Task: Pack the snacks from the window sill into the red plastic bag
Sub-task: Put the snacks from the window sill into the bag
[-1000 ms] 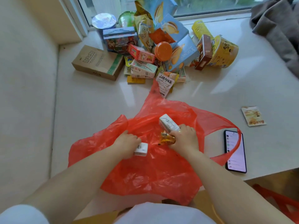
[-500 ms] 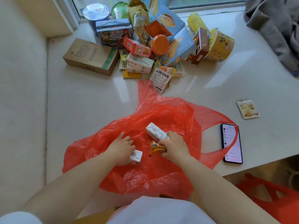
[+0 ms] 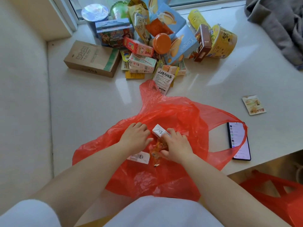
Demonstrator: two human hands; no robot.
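red bag [image 3: 172, 115] spread on sill [image 3: 85, 99], 6 o'clock of snack pile [image 3: 152, 40]. right hand [image 3: 177, 145] grasps white carton [image 3: 159, 132] and orange packet [image 3: 158, 149] over bag. left hand [image 3: 135, 137] released, flat on bag; second carton [image 3: 139, 157] beneath wrist. phone [image 3: 238, 141] at 3 o'clock.

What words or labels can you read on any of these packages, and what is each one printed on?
"山楂乌梅茶": white sachet at the front of the snack pile.
"Yuogos", roughly, letters uncertain: light blue cake box.
Brown cardboard box: print too small to read.
White carton held by the right hand: round logo, text blurred.
Phone screen: unreadable.
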